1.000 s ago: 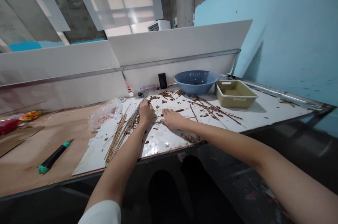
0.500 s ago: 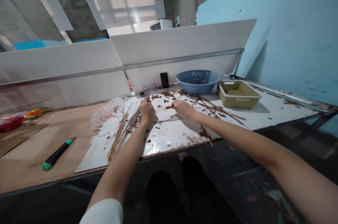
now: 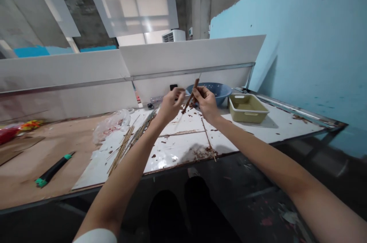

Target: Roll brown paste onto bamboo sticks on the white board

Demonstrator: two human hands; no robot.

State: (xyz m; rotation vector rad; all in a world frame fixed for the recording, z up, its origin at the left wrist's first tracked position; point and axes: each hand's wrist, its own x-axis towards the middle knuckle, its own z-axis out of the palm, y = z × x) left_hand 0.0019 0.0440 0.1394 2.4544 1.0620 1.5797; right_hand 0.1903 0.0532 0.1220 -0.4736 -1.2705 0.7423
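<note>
We hold a crusted bamboo skewer [image 3: 192, 92] up in front of us, well above the bench [image 3: 46, 170], its thick coat of brown material ending just short of a thin bare tip that points up and away. Our right hand [image 3: 205, 104] has a firm, closed grip on the skewer, with thumb and fingers pressed together around its coated part. Our left hand [image 3: 170, 105] is raised just beside it, its fingers [image 3: 180, 92] bunched close to the skewer, though we cannot tell whether they touch it. Below the hands lies a white board [image 3: 174, 151], scattered with brown flakes [image 3: 205, 153] and crossed by a loose skewer [image 3: 208, 138]. A bundle of bare skewers [image 3: 126, 149] lies on the board to our left, near a crumpled plastic bag [image 3: 111, 125]. Ahead, the blue bowl [image 3: 210, 92] sits partly behind our hands, with an olive tray [image 3: 248, 108] to its right against the metal rail [image 3: 286, 107]. A black-and-green handled tool [image 3: 54, 169] rests on the bare wood at left. The bench's near edge [image 3: 183, 161] runs below the board, and the white back panel [image 3: 186, 54] closes off the far side, leaving open air around the hands.
</note>
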